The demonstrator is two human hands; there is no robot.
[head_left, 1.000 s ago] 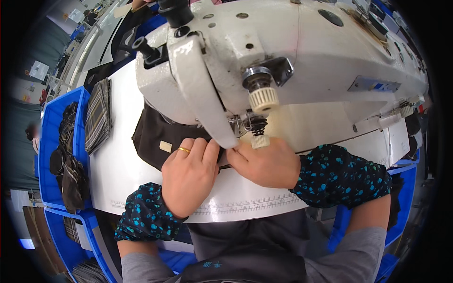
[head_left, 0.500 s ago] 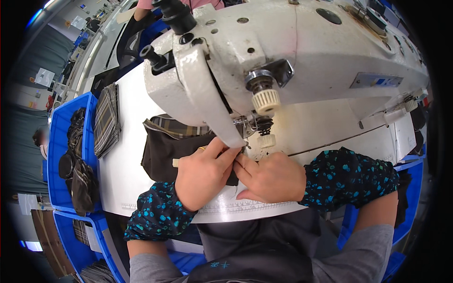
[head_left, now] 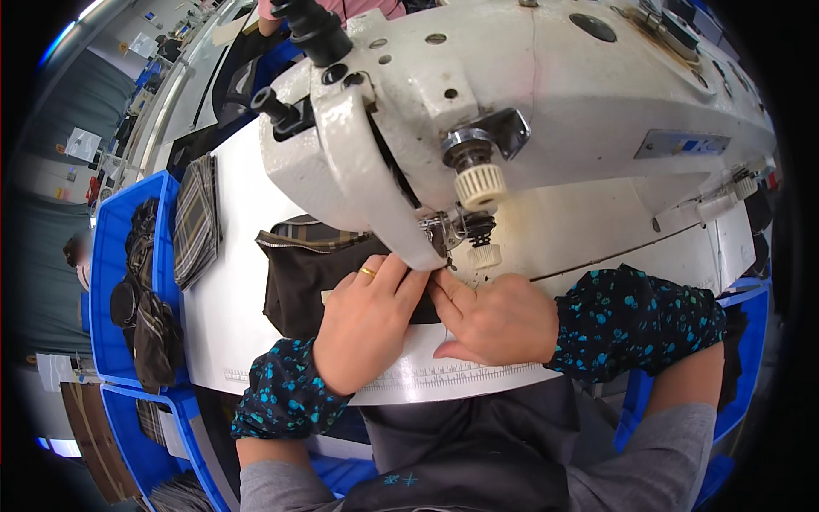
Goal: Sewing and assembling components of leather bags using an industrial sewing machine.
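Note:
A white industrial sewing machine [head_left: 597,128] reaches across the white table, its presser foot area [head_left: 435,235] partly hidden behind a guard. Beneath it lies a dark brown fabric pouch [head_left: 299,282] with a zipper and plaid lining. My left hand [head_left: 360,326] has its fingers pressed together on the pouch's near part, beside the foot, a gold ring on one finger. My right hand [head_left: 495,320] meets it from the right, curled fingertips gripping the fabric edge just before the foot, thumb low on the table. The exact grip at the fingertips is hidden.
Plaid fabric pieces [head_left: 194,218] are stacked at the table's left, beside blue bins [head_left: 102,282] of dark pouches and fabric. More blue bins [head_left: 746,375] stand at lower right. A person in pink [head_left: 380,8] works behind the machine; another person [head_left: 78,260] is at far left.
My right hand has moved slightly lower, its thumb now out toward me. The pouch has shifted, showing more zipper and lining. The whole view has shifted a little right.

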